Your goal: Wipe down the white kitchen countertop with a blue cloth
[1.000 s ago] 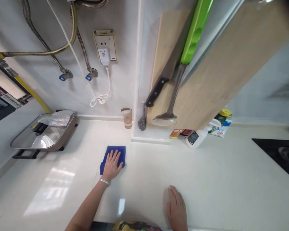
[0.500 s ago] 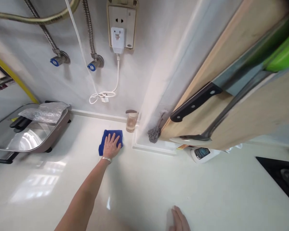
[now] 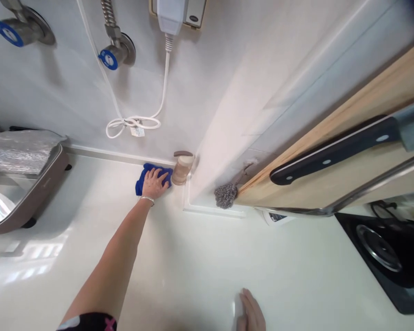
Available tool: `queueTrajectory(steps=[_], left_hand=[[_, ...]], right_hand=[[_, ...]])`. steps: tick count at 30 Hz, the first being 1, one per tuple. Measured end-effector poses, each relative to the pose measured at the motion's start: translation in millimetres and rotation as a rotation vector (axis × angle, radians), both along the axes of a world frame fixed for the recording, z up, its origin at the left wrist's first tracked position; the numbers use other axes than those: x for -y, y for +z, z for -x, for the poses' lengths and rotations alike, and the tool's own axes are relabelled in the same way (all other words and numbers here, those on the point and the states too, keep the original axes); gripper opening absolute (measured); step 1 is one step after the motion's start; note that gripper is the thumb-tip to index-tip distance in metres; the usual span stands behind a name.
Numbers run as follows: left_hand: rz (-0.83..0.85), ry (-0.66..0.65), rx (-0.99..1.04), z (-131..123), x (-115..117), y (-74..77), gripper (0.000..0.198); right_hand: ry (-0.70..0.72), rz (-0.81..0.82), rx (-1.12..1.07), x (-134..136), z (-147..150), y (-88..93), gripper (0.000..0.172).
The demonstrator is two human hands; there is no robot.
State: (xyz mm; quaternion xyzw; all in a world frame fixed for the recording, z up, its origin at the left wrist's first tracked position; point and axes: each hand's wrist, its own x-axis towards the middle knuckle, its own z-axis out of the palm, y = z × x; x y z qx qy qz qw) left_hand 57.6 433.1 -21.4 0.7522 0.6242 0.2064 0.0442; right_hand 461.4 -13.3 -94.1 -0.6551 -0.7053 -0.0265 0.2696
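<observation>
My left hand (image 3: 153, 183) lies with its fingers spread over a blue cloth (image 3: 142, 184), pressing it onto the white countertop (image 3: 193, 257) at the foot of the wall. Just right of the cloth stands a small clear cup (image 3: 182, 170) with a brownish handle or rim piece. At the lower edge of the view my right hand (image 3: 251, 312) shows only in part. Its fingers are stretched out side by side on or just over the counter, with nothing seen in them.
A lidded electric pan (image 3: 37, 193) sits at the left. A plug cord (image 3: 134, 122) hangs on the wall near valves (image 3: 115, 55). To the right are a steel scrubber (image 3: 226, 196), a knife (image 3: 331, 156) against a wooden board (image 3: 352, 177), and a black stove (image 3: 382, 262).
The view has moved closer to the wall corner. My left hand has pushed the blue cloth farther back, up to the wall edge and beside the cup. My right hand stays low in view.
</observation>
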Motion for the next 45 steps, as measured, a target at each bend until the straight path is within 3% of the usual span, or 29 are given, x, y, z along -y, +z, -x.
queueTrajectory(steps=[5, 11, 17, 22, 26, 32, 36, 40, 42, 45], left_hand=[[-0.002, -0.026, 0.006, 0.7, 10.0, -0.7, 0.053], [0.039, 0.022, -0.043, 4.9, 62.0, -1.1, 0.057], [0.082, 0.043, -0.088, 2.3, 149.3, 2.8, 0.058], [0.082, 0.001, -0.155, -17.3, 232.0, 4.8, 0.057], [0.113, -0.057, -0.171, -50.0, 293.4, 6.7, 0.060], [0.147, -0.281, -0.155, -122.8, 366.4, 6.1, 0.068], [0.167, -0.446, -0.103, -181.2, 385.7, 1.9, 0.074], [0.160, -0.552, -0.061, -232.5, 383.7, -4.9, 0.077], [0.167, -0.571, -0.046, -246.5, 380.3, -7.2, 0.077], [0.185, -0.596, -0.034, -247.6, 379.0, -6.8, 0.072]], right_hand=[[-0.074, 0.112, -0.009, 1.2, 15.0, 12.1, 0.050], [-0.076, 0.091, -0.035, -1.3, 18.0, 20.1, 0.053], [-0.039, 0.056, -0.056, 0.0, 16.8, 18.3, 0.055], [-0.031, 0.059, -0.065, 0.8, 18.2, 17.6, 0.054], [-0.023, 0.073, -0.082, 1.2, 18.1, 18.9, 0.055], [0.009, 0.057, -0.121, 1.2, 16.2, 19.9, 0.056], [0.052, 0.047, -0.186, 0.8, 13.2, 21.1, 0.058], [0.044, 0.035, -0.282, 1.5, 9.4, 20.1, 0.060], [0.039, 0.028, -0.329, 2.0, 7.7, 19.5, 0.060], [0.042, 0.024, -0.360, 2.2, 5.6, 20.2, 0.059]])
